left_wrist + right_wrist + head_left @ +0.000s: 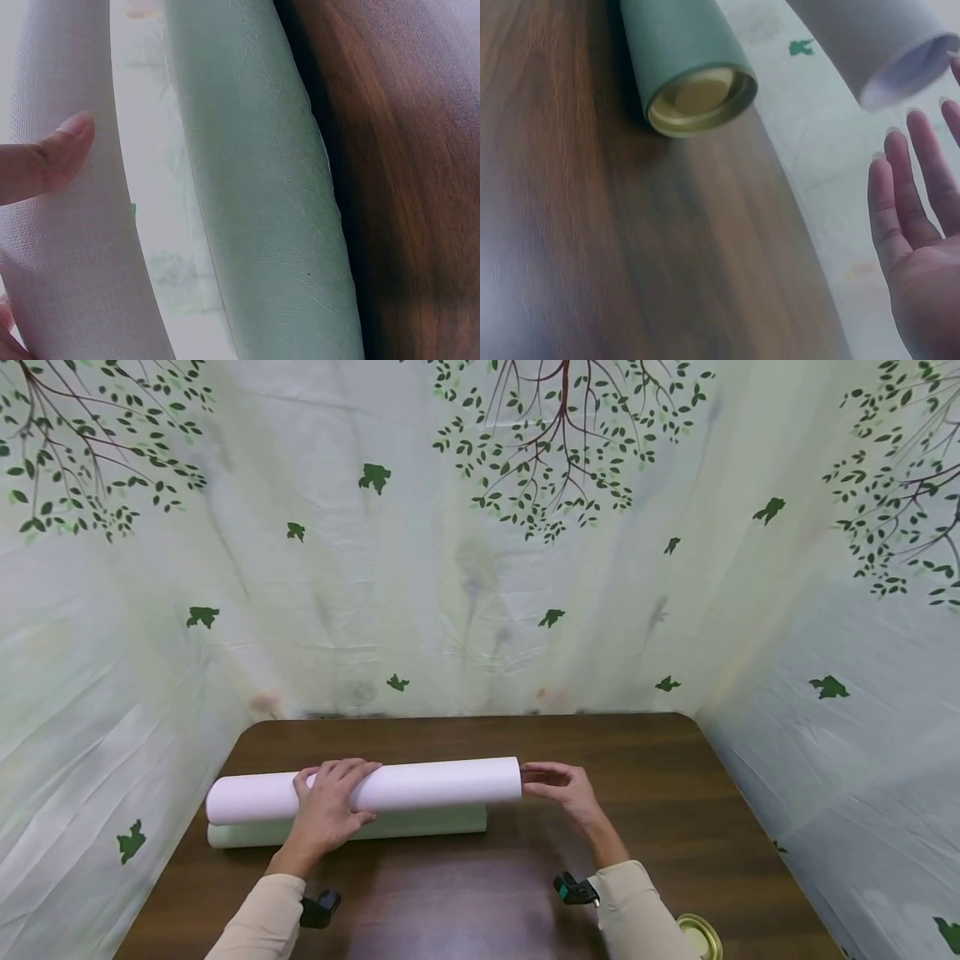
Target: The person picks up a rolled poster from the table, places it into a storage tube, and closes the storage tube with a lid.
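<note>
A white roll [450, 782], hollow at its right end, is held lengthwise above the table. My left hand [330, 802] grips it left of its middle, and the thumb [67, 150] lies across its side in the left wrist view. Just below, a pale green tube [427, 823] lies on the table; a gap separates the two in the left wrist view. Its gold metal end [702, 99] faces the right wrist camera. At the roll's open end is my right hand [566, 789], its fingers extended close to the rim; whether they touch it I cannot tell.
A round gold lid [700, 937] lies by the right sleeve, near the front right of the brown wooden table [465, 893]. Pale cloth [450, 568] printed with leaves and branches hangs behind the table and along both sides.
</note>
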Available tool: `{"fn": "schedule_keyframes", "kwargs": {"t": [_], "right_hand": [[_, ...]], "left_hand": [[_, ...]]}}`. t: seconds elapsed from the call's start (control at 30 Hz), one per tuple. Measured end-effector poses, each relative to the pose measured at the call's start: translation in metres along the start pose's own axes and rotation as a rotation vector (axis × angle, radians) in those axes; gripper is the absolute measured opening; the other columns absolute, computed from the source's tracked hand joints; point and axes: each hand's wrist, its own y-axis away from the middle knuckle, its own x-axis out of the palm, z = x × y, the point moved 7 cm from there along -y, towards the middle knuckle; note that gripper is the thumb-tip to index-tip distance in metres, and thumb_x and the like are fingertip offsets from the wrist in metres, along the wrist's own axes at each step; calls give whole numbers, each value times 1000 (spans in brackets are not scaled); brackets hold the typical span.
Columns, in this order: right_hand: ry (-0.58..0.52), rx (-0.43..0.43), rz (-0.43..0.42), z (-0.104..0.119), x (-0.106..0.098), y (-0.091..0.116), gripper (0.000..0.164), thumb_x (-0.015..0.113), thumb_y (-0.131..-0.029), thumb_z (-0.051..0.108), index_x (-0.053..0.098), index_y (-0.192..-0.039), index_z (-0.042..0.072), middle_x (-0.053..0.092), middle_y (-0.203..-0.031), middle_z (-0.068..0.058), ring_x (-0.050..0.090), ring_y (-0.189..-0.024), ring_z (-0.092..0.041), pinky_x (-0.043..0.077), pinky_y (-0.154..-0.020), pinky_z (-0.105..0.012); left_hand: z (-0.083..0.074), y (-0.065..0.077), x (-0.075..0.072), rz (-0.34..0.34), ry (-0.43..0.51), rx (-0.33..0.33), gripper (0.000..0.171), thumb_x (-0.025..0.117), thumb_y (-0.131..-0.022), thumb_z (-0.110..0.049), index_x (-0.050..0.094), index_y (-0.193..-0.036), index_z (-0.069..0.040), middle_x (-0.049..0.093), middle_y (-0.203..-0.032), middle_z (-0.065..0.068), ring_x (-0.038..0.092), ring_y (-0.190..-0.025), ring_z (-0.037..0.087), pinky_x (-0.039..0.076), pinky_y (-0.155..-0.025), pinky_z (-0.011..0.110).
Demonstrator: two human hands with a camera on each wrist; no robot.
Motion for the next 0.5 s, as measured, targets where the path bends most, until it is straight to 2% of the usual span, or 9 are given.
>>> {"fn": "schedule_keyframes", "kwargs": {"t": [0.1,0.13,0.2,0.33,0.4,0.5], "right_hand": [[26,-10,4,4,-10,4,42,72,-81,-4,57,-117,-19,63,-115,-30,67,-98,-19,54,-82,-30],[39,-14,5,5,-14,6,42,72,-81,-3,57,-117,-19,63,-115,-30,67,-98,-18,54,-82,-30],[63,-17,9,6,-23,9,42,72,-82,-3,56,-118,-18,65,-114,-26,68,-96,-16,54,-81,-29],[102,-27,40,9,-43,19,42,70,-83,-5,54,-119,-19,69,-109,-6,68,-96,-16,54,-80,-30],[123,-34,59,12,-52,24,42,69,-83,-6,54,-120,-19,69,-109,-1,68,-97,-17,54,-81,-31],[164,-28,72,15,-66,32,42,69,-83,-5,54,-120,-18,69,-112,-1,67,-100,-17,54,-81,-31]], "left_hand": [[0,-1,0,-6,0,7,73,93,-56,-18,63,-122,-14,61,-118,11,48,-111,36,20,-93,64],[0,-1,0,-7,-1,8,73,93,-56,-18,63,-122,-14,61,-118,11,48,-111,36,20,-93,64],[0,-2,0,-6,-4,8,73,93,-56,-18,63,-122,-14,61,-118,11,48,-111,36,20,-92,64],[1,-1,-1,-5,-7,-4,72,93,-56,-18,63,-121,-14,61,-118,11,48,-111,36,20,-92,63],[2,-1,-1,-3,-6,-8,72,93,-56,-18,63,-121,-14,61,-119,11,48,-111,37,20,-92,63],[2,0,-1,3,-2,-11,72,93,-56,-17,63,-122,-14,61,-119,12,48,-111,37,19,-93,63]]}}
